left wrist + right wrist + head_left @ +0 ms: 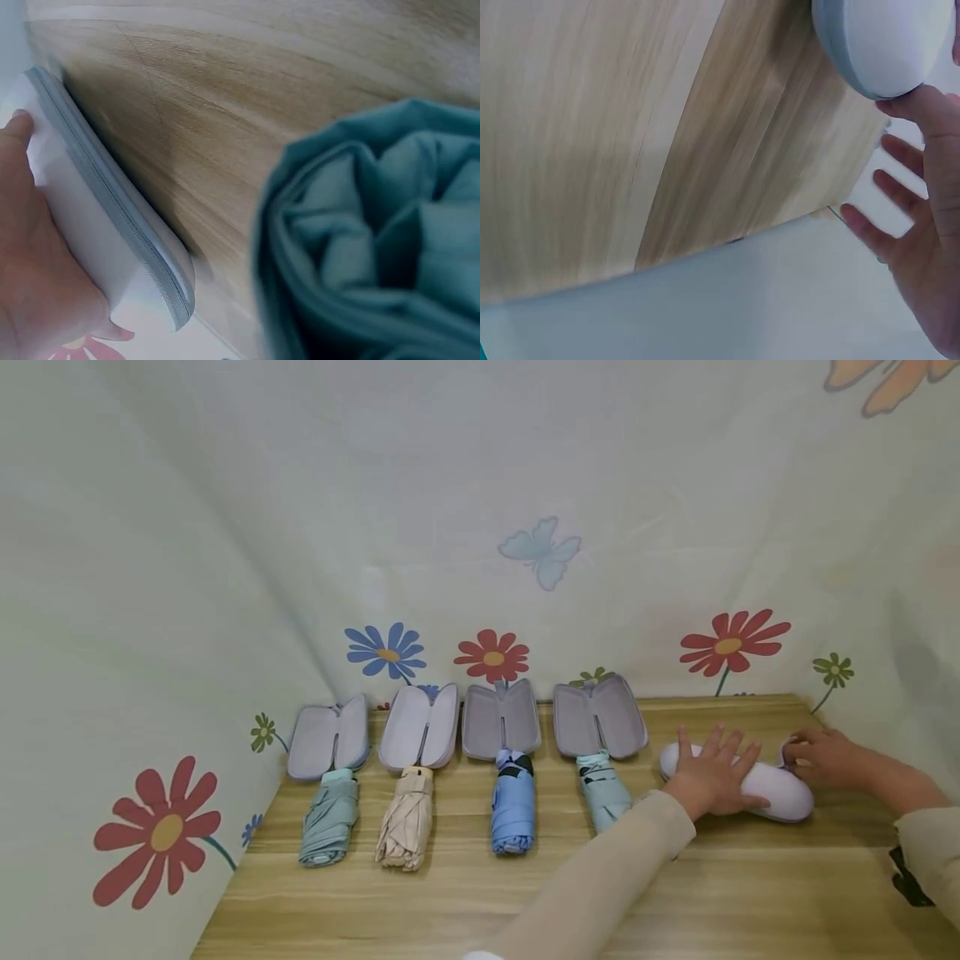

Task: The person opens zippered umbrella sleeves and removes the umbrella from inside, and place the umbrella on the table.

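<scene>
A pale lilac zip case (780, 789), closed and rounded, lies at the right of the table. My left hand (716, 777) rests on its top with fingers spread. At the case's far right side, my right hand (828, 758) pinches a small lilac strap loop (785, 748) with its fingertips. A grey zipper (112, 195) runs along the case's edge in the left wrist view. In the right wrist view, a fingertip meets the case's rounded end (892, 45), while the other fingers (900, 191) stand apart from it. The nearest folded umbrella (603, 789), teal, lies partly behind my left sleeve.
Open lilac cases (309, 739) stand in a row along the back, each with a folded umbrella before it: green (330, 818), beige (405, 822), blue (513, 806) and teal. A patterned cloth (420, 527) walls the table (390, 914). Something black (909, 881) shows by my right sleeve.
</scene>
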A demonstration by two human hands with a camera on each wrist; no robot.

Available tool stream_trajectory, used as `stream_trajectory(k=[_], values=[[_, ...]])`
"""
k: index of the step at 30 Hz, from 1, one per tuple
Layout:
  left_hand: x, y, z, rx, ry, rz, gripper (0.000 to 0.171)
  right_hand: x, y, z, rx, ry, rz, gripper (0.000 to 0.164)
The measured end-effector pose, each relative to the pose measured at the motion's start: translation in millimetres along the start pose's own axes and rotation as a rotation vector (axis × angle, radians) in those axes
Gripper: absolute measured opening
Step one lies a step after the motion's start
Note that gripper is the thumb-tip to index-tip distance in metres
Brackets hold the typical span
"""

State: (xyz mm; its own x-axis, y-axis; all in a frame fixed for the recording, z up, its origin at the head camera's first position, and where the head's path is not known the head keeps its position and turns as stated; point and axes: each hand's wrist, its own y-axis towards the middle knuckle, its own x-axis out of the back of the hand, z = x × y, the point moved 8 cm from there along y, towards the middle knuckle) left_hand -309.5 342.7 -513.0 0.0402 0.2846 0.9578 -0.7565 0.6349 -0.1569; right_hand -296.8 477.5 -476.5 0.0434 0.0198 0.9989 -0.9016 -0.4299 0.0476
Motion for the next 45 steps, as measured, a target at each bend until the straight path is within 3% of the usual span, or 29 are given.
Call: stream_trajectory(k=[3,9,11,18,20,25,29,31,38,45], values=[[-3.0,1.3,-1.2,-0.005,0.001,0.0,0.084,4,1,4,0.049,-0.044,-0.034,0.02],[-7.4,6.2,-3.0,0.004,-0.01,0.017,0.084,13,-4,19,0.28,-0.18,-0.19,0.025],[-9.9,9.1,-3.6,0.004,-0.013,0.024,0.084,13,-6,20,0.29,-0.2,-0.208,0.025],[-10.6,10.5,-4.2,-0.008,-0.016,0.019,0.086,-3,-19,4,0.046,-0.242,-0.032,0.016],[-10.5,10.3,-4.3,-0.006,-0.024,0.019,0.086,-7,-27,1,0.003,-0.249,-0.036,0.014],[-9.7,9.1,-2.9,0.004,-0.026,0.004,0.085,-14,-49,-1,-0.033,-0.235,-0.147,0.036],[-8.1,9.2,-1.5,0.029,-0.028,-0.013,0.085,-21,-61,0,-0.084,-0.186,-0.208,0.024],[-6.7,10.5,-1.4,0.056,-0.034,-0.024,0.085,-24,-66,2,-0.115,-0.171,-0.237,0.02],[-2.8,17.6,-5.3,0.22,-0.057,-0.064,0.083,-27,-71,3,-0.259,-0.12,-0.325,0.038],[-0.3,14.1,0.1,0.378,-0.112,-0.062,0.082,-31,-61,11,-0.385,-0.025,-0.291,0.015]])
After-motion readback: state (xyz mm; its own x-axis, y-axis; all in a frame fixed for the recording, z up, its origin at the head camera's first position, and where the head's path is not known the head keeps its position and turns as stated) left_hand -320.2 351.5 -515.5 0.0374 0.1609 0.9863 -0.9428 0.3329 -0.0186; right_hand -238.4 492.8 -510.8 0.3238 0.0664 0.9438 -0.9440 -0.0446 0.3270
